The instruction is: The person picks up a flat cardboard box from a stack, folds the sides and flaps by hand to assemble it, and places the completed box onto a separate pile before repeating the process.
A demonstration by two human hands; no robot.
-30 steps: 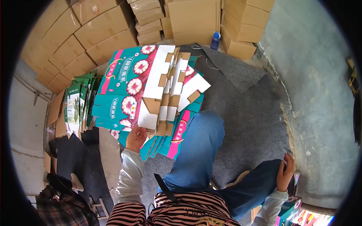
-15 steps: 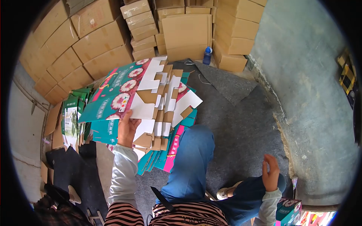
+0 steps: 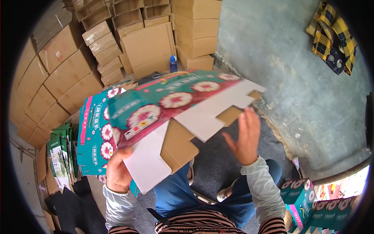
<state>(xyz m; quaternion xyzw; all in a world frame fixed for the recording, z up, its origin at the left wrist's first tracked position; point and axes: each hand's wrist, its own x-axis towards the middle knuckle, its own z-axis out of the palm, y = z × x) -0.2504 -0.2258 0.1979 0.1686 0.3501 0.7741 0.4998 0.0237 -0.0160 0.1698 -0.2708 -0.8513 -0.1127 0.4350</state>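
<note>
Left hand (image 3: pixel 119 169): pinches the near corner of flat carton (image 3: pixel 177 111).
Right hand (image 3: pixel 247 136): fingers spread beside its flaps; touching, I cannot tell.
Flat carton: now lifted from the pile (image 3: pixel 91 132), between the hands, seemingly free for handling.

I make out white characters (image 3: pixel 127 107) on the teal carton (image 3: pixel 175 100), letters on the striped shirt (image 3: pixel 194 223); none legible from here.
</note>
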